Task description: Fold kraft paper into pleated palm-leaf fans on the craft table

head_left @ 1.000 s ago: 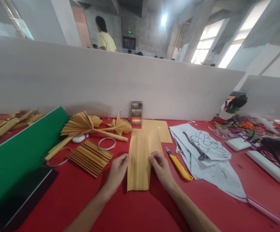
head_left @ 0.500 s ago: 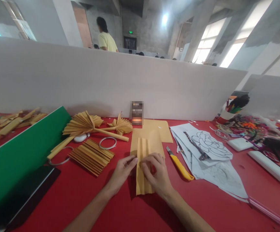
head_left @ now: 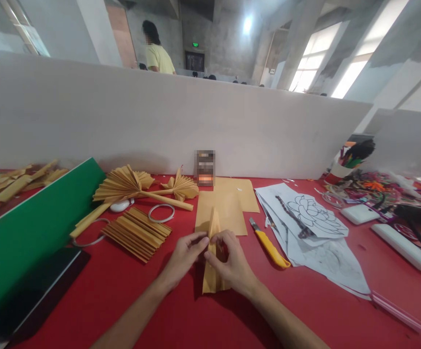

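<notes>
My left hand (head_left: 183, 257) and my right hand (head_left: 231, 261) pinch a pleated strip of tan paper (head_left: 212, 271) between them, gathered into a narrow bundle standing on its edge on the red table (head_left: 130, 300). Both hands' fingers are closed on the middle of the strip. Flat tan sheets (head_left: 228, 206) lie just beyond it. A yellow utility knife (head_left: 270, 247) rests to the right of my right hand.
Folded paper fans (head_left: 137, 186), a pleated stack (head_left: 137, 232), a white ring (head_left: 161, 213) and a green board (head_left: 32, 228) lie at left. Line drawings on white paper (head_left: 312, 218), white devices (head_left: 359, 213) and craft clutter sit at right. A white partition (head_left: 159, 126) backs the table.
The spread pleated sheet has been squeezed together. My hands moved toward each other, collapsing the folds into a narrow upright bundle.
</notes>
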Tool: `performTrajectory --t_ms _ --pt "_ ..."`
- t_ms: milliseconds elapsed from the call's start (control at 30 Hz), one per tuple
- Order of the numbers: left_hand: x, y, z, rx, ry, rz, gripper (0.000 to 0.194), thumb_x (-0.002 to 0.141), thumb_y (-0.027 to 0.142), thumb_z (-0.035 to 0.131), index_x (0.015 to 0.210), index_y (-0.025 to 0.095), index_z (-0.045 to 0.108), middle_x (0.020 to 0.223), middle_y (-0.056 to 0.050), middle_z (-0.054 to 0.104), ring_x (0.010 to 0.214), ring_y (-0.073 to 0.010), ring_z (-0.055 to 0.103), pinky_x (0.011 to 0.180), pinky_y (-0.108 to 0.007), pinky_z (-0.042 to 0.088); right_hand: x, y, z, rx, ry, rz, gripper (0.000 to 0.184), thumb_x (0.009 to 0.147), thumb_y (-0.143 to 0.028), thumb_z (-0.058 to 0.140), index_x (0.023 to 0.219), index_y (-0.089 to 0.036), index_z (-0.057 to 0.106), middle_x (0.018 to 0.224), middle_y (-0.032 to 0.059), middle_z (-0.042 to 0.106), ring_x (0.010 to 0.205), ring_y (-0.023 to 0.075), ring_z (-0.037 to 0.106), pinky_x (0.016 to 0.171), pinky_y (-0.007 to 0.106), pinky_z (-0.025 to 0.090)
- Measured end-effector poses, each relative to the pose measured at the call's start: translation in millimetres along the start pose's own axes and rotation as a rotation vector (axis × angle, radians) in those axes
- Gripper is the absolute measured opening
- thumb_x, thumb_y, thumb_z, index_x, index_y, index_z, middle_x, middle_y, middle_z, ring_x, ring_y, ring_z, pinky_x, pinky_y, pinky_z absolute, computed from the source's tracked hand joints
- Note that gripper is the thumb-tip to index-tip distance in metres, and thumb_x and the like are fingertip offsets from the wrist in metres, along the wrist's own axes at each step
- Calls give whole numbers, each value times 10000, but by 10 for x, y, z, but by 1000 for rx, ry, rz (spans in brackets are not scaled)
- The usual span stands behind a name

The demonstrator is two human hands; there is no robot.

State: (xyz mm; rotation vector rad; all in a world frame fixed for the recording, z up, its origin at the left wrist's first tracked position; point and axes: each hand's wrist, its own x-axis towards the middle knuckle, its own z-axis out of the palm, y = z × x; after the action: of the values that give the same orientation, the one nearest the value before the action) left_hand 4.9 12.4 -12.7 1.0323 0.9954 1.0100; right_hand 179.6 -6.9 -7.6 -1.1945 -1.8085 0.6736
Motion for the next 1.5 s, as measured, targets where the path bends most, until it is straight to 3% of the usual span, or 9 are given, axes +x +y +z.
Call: performTrajectory --t_ms 167,433,800,900,1033,1200,1333,1400,1500 --pt "-6 27 5 -46 -74 0 483 857 528 773 1160 152 767 905 -58 767 737 -173 681 668 -263 559 11 46 -25 108 -43 67 219 910 -391 705 1015 -229 601 943 20 569 850 201 515 790 339 437" --pt "1 12 -30 -31 -103 12 514 865 508 780 1238 157 737 1113 -108 788 965 -252 738 790 -317 604 33 79 -64 203 -108 94 219 926 -407 704 1016 -235 603 916 7 536 828 190 497 770 327 438" --pt "10 73 -17 18 -160 138 478 841 365 800 1277 198 698 1322 -100 724 1230 -278 661 1086 -382 495 61 31 -98 225 -116 82 182 971 -361 637 862 -219 605 972 35 527 889 196 555 805 328 471" --pt "17 64 9 30 -105 171 412 825 361 799 1190 186 718 1238 -91 752 1134 -269 694 1020 -357 524 60 -3 -104 265 -125 59 205 973 -356 619 832 -219 561 947 30 536 865 191 556 805 326 476" --pt "79 20 -106 64 81 134 345 788 466 815 903 154 725 904 -59 772 835 -244 713 747 -306 562 79 40 -178 329 -50 86 241 971 -407 594 825 -220 550 875 19 552 825 189 550 770 314 474" --pt "153 55 -324 45 228 139 379 855 537 719 956 178 657 814 -15 725 715 -189 674 670 -277 543 166 293 -426 282 169 241 314 911 -506 614 793 -225 539 744 -9 520 705 171 508 630 268 442" --pt "143 50 -332 85 235 116 346 853 516 715 882 188 611 656 45 607 490 -118 532 425 -194 377 189 451 -572 238 236 273 327 927 -525 604 812 -227 534 687 -25 516 606 153 487 548 256 405" --pt "127 36 -311 102 218 113 331 851 485 725 957 194 606 650 65 579 445 -95 471 386 -174 300 209 496 -597 167 225 256 314 967 -520 560 863 -225 540 662 -30 528 559 149 478 509 254 379" --pt "103 42 -325 244 173 227 483 921 394 665 1350 242 506 832 40 643 542 -102 547 487 -190 425 342 549 -631 5 157 159 310 999 -494 509 908 -207 584 680 -13 577 587 160 521 545 267 404"
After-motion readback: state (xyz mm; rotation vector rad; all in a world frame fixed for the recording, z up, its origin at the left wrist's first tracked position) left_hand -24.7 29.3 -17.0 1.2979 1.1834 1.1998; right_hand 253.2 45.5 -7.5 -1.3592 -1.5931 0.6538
